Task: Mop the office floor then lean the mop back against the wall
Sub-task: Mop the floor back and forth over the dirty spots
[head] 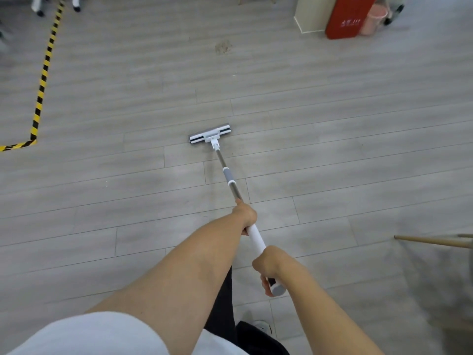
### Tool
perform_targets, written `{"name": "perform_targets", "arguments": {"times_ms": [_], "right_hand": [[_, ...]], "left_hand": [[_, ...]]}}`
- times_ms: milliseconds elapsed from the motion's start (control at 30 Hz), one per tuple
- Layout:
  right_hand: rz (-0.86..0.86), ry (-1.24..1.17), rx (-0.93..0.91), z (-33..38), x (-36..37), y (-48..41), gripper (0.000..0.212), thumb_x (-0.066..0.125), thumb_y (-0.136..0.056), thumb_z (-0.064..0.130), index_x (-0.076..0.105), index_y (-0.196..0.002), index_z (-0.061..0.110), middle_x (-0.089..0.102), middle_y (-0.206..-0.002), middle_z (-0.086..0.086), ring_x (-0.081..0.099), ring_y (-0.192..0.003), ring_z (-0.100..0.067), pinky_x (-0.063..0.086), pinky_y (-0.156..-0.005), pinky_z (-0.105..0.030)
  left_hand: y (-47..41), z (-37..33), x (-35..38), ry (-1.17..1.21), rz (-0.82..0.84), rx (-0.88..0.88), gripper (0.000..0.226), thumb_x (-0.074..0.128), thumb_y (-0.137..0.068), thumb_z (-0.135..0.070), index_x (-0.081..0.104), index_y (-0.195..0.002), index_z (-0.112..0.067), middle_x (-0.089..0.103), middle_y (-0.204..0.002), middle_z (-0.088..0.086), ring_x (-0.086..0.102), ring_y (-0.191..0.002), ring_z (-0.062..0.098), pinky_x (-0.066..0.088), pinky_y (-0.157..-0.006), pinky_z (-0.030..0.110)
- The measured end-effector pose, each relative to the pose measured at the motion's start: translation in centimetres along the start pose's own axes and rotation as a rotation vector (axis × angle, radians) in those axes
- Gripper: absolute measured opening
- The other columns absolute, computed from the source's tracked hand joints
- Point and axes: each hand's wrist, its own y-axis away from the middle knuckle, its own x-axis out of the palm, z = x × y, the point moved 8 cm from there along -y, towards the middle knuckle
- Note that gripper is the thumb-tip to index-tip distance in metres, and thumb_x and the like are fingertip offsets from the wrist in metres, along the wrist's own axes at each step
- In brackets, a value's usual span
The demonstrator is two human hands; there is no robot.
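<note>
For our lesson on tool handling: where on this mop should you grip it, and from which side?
Grip the mop's upper handle, a slim round pole slanting back from the mop head, which lies flat on the floor. Come from above, wrapping round it, as here: left hand lower, right hand near the top end.

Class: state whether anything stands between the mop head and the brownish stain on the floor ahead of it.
Nothing visible does. Only bare grey floor lies between the mop head and the stain; the striped tape lies far left, the red box far right.
</note>
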Motion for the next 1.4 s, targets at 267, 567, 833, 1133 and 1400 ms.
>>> {"name": "perform_targets", "arguments": {"times_ms": [267, 567, 833, 1133, 1400], "right_hand": [[-0.095, -0.062, -0.068, 2.4, -2.7, -0.4, 0.010, 0.047, -0.094, 0.004, 0.048, -0.102, 0.011, 0.056, -0.080, -0.010, 0.047, -0.052, -0.018, 0.038, -0.032, -0.016], [-0.034, -0.139, -0.056, 13.0, -4.5, -2.3, 0.022, 0.052, -0.096, 0.005, 0.042, -0.079, 0.014, 0.053, -0.077, -0.009, 0.046, -0.059, -0.020, 0.036, -0.032, -0.014], [-0.011, -0.170, -0.018, 26.1, -5.0, -5.7, 0.011, 0.050, -0.093, 0.004, 0.051, -0.104, 0.007, 0.055, -0.079, -0.012, 0.048, -0.055, -0.019, 0.042, -0.037, -0.018], [-0.042, -0.010, -0.088, 39.1, -6.9, -7.5, 0.018, 0.046, -0.095, 0.006, 0.049, -0.111, -0.001, 0.061, -0.070, -0.016, 0.056, -0.051, -0.028, 0.050, -0.050, -0.028], [-0.138, -0.102, -0.051, 42.6, -10.4, -8.0, 0.011, 0.050, -0.089, 0.003, 0.053, -0.100, 0.003, 0.060, -0.070, -0.013, 0.054, -0.045, -0.022, 0.050, -0.050, -0.031]], "left_hand": [[-0.5, -2.9, -0.7, 0.136, 0.002, 0.050, 0.082, 0.039, -0.097, -0.007, -0.006, -0.160, -0.034, 0.056, -0.117, 0.010, 0.064, -0.095, 0.029, 0.061, -0.073, 0.043], [-6.9, -9.6, -8.1, 0.108, -0.037, 0.070, 0.077, 0.039, -0.097, -0.006, 0.001, -0.160, -0.029, 0.055, -0.113, 0.011, 0.061, -0.084, 0.028, 0.059, -0.067, 0.042], [-14.6, -16.0, -17.7, 0.051, -0.047, 0.062, 0.081, 0.039, -0.099, -0.009, -0.007, -0.160, -0.034, 0.055, -0.122, 0.012, 0.063, -0.092, 0.031, 0.060, -0.071, 0.044], [-21.0, -21.6, -26.3, 0.155, 0.014, 0.073, 0.075, 0.045, -0.098, -0.010, 0.006, -0.158, -0.034, 0.053, -0.095, 0.007, 0.060, -0.078, 0.024, 0.054, -0.053, 0.036], [-22.1, -23.3, -24.8, 0.559, 0.101, -0.026, 0.034, 0.045, -0.091, 0.001, 0.044, -0.125, 0.000, 0.062, -0.071, 0.016, 0.062, -0.053, 0.026, 0.055, -0.051, 0.032]]}}
